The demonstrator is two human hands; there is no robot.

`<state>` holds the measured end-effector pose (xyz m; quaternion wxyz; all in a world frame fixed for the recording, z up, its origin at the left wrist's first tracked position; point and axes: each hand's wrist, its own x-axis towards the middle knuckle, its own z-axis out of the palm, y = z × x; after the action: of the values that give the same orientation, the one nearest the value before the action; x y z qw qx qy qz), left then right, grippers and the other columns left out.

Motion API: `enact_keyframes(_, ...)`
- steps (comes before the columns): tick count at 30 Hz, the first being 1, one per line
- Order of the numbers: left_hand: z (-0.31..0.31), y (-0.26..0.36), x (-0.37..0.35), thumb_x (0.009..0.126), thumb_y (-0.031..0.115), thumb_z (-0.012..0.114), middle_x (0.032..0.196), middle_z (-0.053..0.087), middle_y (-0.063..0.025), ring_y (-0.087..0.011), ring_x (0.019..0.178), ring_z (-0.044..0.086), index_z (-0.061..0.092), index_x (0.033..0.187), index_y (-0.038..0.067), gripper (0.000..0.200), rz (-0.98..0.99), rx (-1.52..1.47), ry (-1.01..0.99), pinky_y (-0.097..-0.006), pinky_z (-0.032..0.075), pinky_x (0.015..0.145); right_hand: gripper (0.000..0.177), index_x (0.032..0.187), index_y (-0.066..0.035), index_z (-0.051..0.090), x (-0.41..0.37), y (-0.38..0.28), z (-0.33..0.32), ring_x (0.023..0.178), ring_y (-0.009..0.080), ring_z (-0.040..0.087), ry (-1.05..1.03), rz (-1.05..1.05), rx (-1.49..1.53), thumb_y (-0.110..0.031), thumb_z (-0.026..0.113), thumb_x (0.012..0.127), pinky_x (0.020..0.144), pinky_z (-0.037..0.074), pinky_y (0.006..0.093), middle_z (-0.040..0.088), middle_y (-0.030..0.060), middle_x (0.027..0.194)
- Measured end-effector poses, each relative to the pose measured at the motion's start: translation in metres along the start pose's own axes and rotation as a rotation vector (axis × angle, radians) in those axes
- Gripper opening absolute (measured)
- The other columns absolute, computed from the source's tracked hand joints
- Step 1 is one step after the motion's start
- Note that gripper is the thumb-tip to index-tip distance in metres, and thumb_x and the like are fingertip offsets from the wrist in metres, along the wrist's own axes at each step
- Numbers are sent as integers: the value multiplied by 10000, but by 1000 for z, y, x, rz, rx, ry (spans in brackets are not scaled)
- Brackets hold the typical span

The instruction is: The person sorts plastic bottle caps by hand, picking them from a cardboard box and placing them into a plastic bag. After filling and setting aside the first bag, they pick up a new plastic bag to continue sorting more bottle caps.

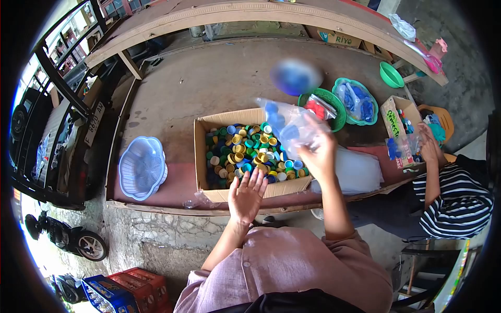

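Note:
A clear plastic bag (272,116) with blue bottle caps in it hangs from my right hand (318,152), whose fingers are pinched on it over the right side of a cardboard box (204,125). Loose bottle caps (245,151) in yellow, green, blue and white fill that box. At its front edge my left hand (247,198) lies palm up, fingers stretched out and holding nothing, fingertips overlapping the nearest caps.
A pale blue plastic basket (142,168) stands left of the box. Flat clear plastic bags (355,169) lie to its right. Behind are a green basket (339,119) and a teal basket (372,118) with bagged blue items. A person (451,195) handles a bag at right.

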<state>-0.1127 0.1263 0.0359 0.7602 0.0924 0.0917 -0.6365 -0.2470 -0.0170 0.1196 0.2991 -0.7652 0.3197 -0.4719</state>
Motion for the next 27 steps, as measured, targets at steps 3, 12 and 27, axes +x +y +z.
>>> enact_keyframes(3, -5, 10, 8, 845, 266, 517, 1340, 341, -83, -226, 1245, 327, 299, 1287, 111, 517, 146, 343, -18, -397, 284, 1014, 392, 985, 23, 569, 1, 37, 15, 876, 340, 567, -443, 4, -335, -6, 674, 608, 787, 454, 382, 581, 195, 919)
enact_keyframes(12, 9, 45, 35, 655, 73, 677, 1343, 278, -108, -219, 1129, 381, 199, 1329, 113, 828, 740, 1163, -10, -329, 382, 890, 388, 990, 16, 561, -2, 49, 40, 933, 353, 553, -242, 21, -371, 42, 623, 607, 814, 450, 383, 580, 202, 945)
enact_keyframes(27, 33, 62, 38, 453, 205, 830, 1274, 361, -229, -371, 1168, 379, 227, 1289, 15, 1047, 998, 1995, -472, -461, 272, 998, 203, 840, -29, 644, -6, -22, 67, 755, 284, 620, -798, -136, -273, 15, 547, 668, 667, 503, 354, 466, 187, 1147)
